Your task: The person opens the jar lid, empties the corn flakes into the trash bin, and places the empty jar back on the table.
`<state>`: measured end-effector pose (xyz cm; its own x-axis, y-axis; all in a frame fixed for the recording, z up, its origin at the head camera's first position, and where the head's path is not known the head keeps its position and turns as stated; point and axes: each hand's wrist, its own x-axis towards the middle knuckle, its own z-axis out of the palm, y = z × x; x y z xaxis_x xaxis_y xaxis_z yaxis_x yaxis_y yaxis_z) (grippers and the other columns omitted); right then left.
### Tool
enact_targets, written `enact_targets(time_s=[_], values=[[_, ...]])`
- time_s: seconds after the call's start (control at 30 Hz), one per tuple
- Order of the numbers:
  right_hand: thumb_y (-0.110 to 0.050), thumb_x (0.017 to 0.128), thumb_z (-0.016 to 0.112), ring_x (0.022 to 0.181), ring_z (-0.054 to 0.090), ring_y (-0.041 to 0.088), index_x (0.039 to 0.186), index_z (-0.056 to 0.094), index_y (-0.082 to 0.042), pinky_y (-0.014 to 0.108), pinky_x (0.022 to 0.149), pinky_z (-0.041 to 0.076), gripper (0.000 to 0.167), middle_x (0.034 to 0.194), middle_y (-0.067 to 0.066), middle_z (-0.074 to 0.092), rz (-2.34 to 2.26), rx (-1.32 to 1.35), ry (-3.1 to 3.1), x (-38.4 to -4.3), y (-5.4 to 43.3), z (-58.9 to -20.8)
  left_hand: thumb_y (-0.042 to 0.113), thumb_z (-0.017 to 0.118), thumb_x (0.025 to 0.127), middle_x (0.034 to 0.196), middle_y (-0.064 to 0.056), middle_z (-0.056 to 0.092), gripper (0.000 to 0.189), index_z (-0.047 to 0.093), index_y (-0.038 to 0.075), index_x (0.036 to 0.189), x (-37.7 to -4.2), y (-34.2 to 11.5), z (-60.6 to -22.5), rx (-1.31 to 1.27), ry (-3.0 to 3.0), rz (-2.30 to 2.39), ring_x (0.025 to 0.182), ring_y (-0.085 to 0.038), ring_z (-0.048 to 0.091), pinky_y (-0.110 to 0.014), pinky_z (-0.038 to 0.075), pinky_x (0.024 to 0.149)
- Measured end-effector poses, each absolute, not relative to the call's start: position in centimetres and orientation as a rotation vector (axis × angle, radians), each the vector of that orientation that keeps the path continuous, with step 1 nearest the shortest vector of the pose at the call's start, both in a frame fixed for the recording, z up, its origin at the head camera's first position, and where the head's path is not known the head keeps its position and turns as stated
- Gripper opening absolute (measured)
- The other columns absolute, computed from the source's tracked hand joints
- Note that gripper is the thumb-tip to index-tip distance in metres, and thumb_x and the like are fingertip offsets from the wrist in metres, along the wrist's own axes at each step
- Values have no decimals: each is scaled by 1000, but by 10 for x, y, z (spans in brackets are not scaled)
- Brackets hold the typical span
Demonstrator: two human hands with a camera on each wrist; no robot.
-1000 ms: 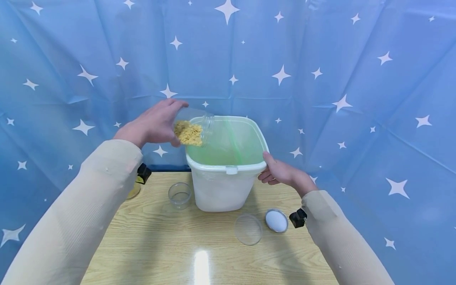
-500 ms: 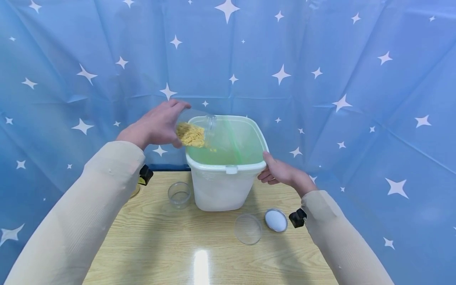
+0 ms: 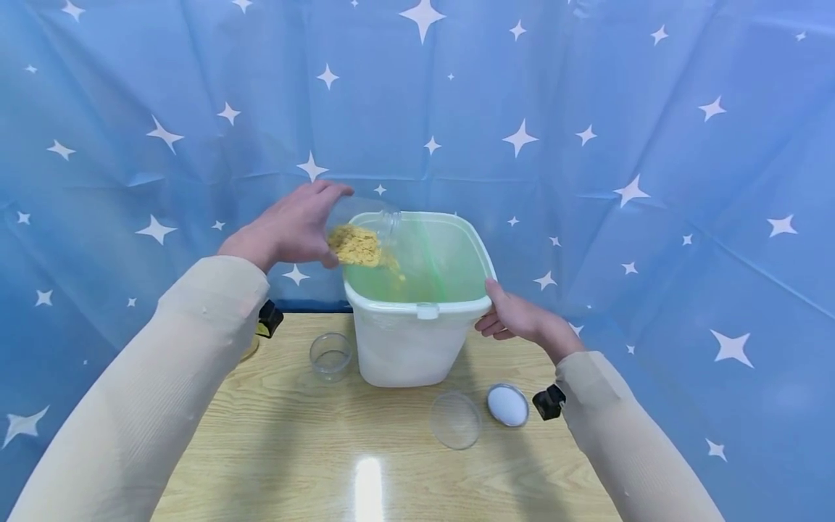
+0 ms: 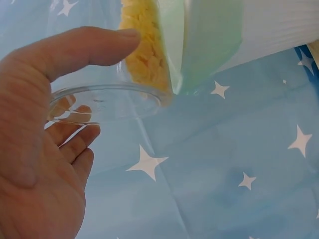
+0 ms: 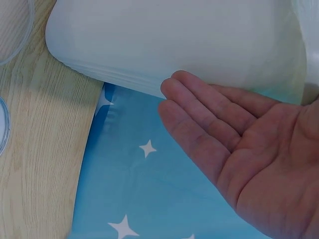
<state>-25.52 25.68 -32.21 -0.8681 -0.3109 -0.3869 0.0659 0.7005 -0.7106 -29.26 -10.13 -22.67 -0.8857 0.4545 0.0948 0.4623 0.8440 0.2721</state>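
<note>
My left hand [image 3: 287, 226] grips a clear jar [image 3: 362, 208] by its base end. The jar lies tipped on its side with its mouth toward the right, over the left part of a white bin [image 3: 409, 355]. Yellow flakes [image 3: 354, 246] fill its lower side, and some drop from the mouth into the bin. The left wrist view shows my thumb across the jar wall, with fingers around the far side of the base [image 4: 104, 89]. At the bin's right front corner, my right hand [image 3: 522, 319] holds the rim, thumb on top and fingers [image 5: 199, 134] along the outer wall.
A small clear cup [image 3: 330, 355] stands left of the bin. A clear round lid [image 3: 455, 420] and a small dish of white powder [image 3: 507, 405] lie on the wooden table [image 3: 313, 449] in front. A yellowish item [image 3: 250, 348] shows partly behind my left sleeve.
The jar has shifted slightly right, and yellow flakes now stream from its mouth into the bin; a second ago none were falling. My right hand keeps its place at the rim.
</note>
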Motion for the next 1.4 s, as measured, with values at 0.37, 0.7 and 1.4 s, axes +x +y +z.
enact_targets(time_s=[0.37, 0.7, 1.4], values=[[-52, 101, -3, 119, 57, 45, 133, 45, 7, 52, 105, 45, 82, 127, 33, 56, -1029, -166, 2449, -252, 253, -323, 15, 84, 65, 159, -9, 27, 106, 26, 14, 153, -293, -100, -226, -713, -2995, -464, 144, -35, 26, -58, 35, 112], [-50, 102, -2, 119, 57, 45, 134, 45, 7, 51, 105, 46, 81, 127, 34, 57, -1033, -192, 2446, -254, 250, -324, 12, 82, 64, 157, -11, 28, 104, 26, 14, 152, -293, -99, -228, -717, -2997, -468, 143, -35, 28, -56, 38, 109], [-50, 102, -2, 118, 58, 44, 133, 47, 6, 50, 104, 47, 80, 125, 32, 58, -1013, -184, 2466, -252, 252, -323, 11, 82, 65, 158, -10, 27, 105, 25, 15, 153, -292, -98, -227, -740, -2997, -492, 143, -35, 27, -57, 38, 110]])
